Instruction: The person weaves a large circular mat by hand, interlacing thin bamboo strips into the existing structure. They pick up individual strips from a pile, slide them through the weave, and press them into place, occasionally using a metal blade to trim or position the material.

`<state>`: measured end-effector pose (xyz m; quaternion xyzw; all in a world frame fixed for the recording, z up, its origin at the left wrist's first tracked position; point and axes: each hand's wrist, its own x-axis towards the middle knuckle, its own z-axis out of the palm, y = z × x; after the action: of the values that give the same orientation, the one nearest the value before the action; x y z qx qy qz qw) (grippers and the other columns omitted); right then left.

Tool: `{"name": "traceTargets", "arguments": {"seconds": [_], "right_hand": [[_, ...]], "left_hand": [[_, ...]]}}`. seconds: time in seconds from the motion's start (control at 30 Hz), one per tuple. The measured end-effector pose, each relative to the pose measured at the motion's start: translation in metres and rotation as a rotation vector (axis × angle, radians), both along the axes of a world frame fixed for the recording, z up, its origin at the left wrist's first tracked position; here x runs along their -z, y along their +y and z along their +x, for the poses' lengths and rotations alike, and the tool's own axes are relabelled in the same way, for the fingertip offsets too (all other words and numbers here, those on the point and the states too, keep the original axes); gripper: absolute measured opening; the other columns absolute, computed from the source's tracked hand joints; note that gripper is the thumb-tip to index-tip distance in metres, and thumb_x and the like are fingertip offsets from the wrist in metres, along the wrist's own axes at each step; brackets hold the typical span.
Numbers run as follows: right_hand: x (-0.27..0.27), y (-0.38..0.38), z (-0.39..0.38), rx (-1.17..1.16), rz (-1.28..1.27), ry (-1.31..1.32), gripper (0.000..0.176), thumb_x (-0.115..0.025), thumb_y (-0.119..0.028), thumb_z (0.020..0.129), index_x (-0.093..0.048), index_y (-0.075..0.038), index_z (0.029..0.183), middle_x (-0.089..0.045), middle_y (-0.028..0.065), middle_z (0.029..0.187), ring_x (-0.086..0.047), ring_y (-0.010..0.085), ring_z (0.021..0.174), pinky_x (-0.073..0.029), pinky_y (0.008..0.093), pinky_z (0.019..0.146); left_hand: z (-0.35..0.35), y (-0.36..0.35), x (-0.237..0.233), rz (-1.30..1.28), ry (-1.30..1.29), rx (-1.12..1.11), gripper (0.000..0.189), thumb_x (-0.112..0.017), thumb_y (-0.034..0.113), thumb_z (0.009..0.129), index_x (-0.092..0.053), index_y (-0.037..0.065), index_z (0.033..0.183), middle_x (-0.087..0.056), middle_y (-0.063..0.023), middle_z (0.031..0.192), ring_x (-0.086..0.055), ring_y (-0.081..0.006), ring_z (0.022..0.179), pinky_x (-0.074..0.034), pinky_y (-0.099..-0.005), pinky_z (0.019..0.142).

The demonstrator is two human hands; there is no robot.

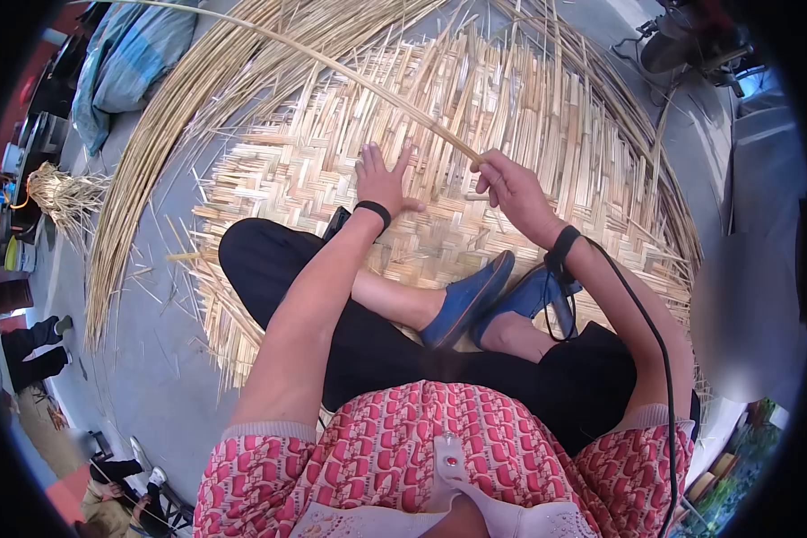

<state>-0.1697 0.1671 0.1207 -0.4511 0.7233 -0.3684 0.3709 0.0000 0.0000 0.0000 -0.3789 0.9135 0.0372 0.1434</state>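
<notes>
Flat on the woven reed mat rests my left hand, its fingers spread over the herringbone weave. My right hand is closed around the end of a long reed strip, holding it above the mat. From that grip the strip runs up and to the left, past the top edge of the view. Loose strip ends stick up from the weave beyond both hands. Each wrist wears a black band, and a black cable trails from the right one.
My crossed legs and blue shoes are on the mat. Long bundles of reeds curve along its left and far sides. A blue plastic sack lies at the upper left. Another person sits at the lower left. A dark machine stands upper right.
</notes>
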Motion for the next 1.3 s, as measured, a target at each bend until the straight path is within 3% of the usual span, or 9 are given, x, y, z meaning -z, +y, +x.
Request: {"name": "traceTargets", "arguments": {"seconds": [0.23, 0.37, 0.57, 0.7, 0.83, 0.93, 1.03, 1.1, 1.3], "right_hand": [[0.039, 0.032, 0.007, -0.881, 0.021, 0.380, 0.043, -0.044, -0.046, 0.102, -0.064, -0.008, 0.109, -0.066, 0.0149, 0.092, -0.064, 0.0347, 0.093, -0.050, 0.0448, 0.082], [0.075, 0.006, -0.024, -0.136, 0.034, 0.439, 0.036, -0.049, -0.030, 0.100, -0.056, -0.004, 0.124, -0.069, 0.0179, 0.085, -0.067, 0.0376, 0.082, -0.052, 0.0463, 0.072], [0.138, 0.007, -0.008, -0.314, 0.413, 0.986, 0.068, -0.051, -0.008, 0.086, -0.029, 0.012, 0.147, -0.067, 0.0098, 0.065, -0.066, 0.0255, 0.054, -0.050, 0.0426, 0.047], [0.137, 0.008, -0.011, -0.304, 0.424, 0.908, 0.073, -0.053, -0.008, 0.086, -0.023, 0.013, 0.149, -0.066, 0.0110, 0.065, -0.065, 0.0265, 0.053, -0.049, 0.0421, 0.045], [0.117, 0.007, -0.011, -0.317, 0.291, 0.814, 0.053, -0.053, -0.012, 0.090, -0.041, 0.002, 0.140, -0.067, 0.0140, 0.071, -0.067, 0.0310, 0.064, -0.051, 0.0456, 0.055], [0.118, 0.002, 0.008, -0.370, 0.107, 0.639, 0.031, -0.052, -0.015, 0.093, -0.054, -0.004, 0.121, -0.067, 0.0167, 0.078, -0.067, 0.0340, 0.075, -0.052, 0.0473, 0.064], [0.107, -0.010, 0.040, -0.428, 0.044, 0.490, 0.016, -0.052, -0.016, 0.094, -0.060, -0.004, 0.101, -0.065, 0.0190, 0.085, -0.067, 0.0356, 0.083, -0.053, 0.0472, 0.070], [0.103, -0.010, 0.055, -0.741, 0.111, 0.457, 0.015, -0.053, -0.015, 0.091, -0.062, -0.006, 0.101, -0.064, 0.0165, 0.086, -0.067, 0.0356, 0.082, -0.054, 0.0467, 0.070], [0.065, 0.026, 0.039, -0.687, 0.029, 0.422, 0.018, -0.057, -0.010, 0.085, -0.062, -0.006, 0.102, -0.062, 0.0137, 0.091, -0.067, 0.0334, 0.088, -0.055, 0.0455, 0.070]], "left_hand": [[0.019, -0.019, 0.019, 0.003, 0.007, 0.180, 0.109, -0.059, 0.081, 0.072, -0.013, 0.034, 0.159, -0.019, -0.0348, 0.156, -0.017, -0.0465, 0.148, -0.030, -0.0633, 0.107], [0.015, -0.023, 0.018, 0.011, 0.020, 0.181, 0.106, -0.064, 0.075, 0.075, -0.015, 0.033, 0.158, -0.018, -0.0345, 0.156, -0.017, -0.0463, 0.148, -0.030, -0.0635, 0.106], [0.019, -0.019, 0.031, 0.035, 0.073, 0.202, 0.105, -0.065, 0.072, 0.076, -0.015, 0.030, 0.159, -0.017, -0.0354, 0.156, -0.016, -0.0483, 0.147, -0.028, -0.0639, 0.107], [0.031, -0.014, 0.007, 0.037, 0.006, 0.251, 0.104, -0.069, 0.064, 0.077, -0.022, 0.018, 0.157, -0.022, -0.0384, 0.153, -0.022, -0.0507, 0.144, -0.029, -0.0566, 0.111], [0.049, -0.010, -0.083, 0.658, -0.349, 0.395, 0.070, -0.070, 0.050, 0.083, -0.051, 0.020, 0.143, -0.064, -0.0199, 0.125, -0.061, -0.0370, 0.117, -0.048, -0.0458, 0.095], [0.069, -0.045, -0.099, 0.477, 0.166, 0.159, 0.045, -0.063, 0.041, 0.090, -0.062, 0.017, 0.129, -0.072, -0.0150, 0.100, -0.066, -0.0346, 0.100, -0.052, -0.0439, 0.085], [0.060, -0.086, -0.057, 0.030, 0.225, 0.139, 0.077, -0.065, 0.046, 0.090, -0.037, 0.001, 0.145, -0.043, -0.0252, 0.144, -0.042, -0.0402, 0.134, -0.045, -0.0524, 0.098], [0.055, -0.098, -0.010, 0.104, 0.147, 0.017, 0.097, -0.065, 0.058, 0.085, -0.023, 0.002, 0.152, -0.031, -0.0301, 0.150, -0.030, -0.0432, 0.142, -0.039, -0.0574, 0.104], [0.061, -0.093, 0.018, 0.080, 0.079, 0.068, 0.109, -0.069, 0.061, 0.081, -0.016, -0.001, 0.154, -0.028, -0.0400, 0.147, -0.031, -0.0490, 0.139, -0.039, -0.0543, 0.107]]}}
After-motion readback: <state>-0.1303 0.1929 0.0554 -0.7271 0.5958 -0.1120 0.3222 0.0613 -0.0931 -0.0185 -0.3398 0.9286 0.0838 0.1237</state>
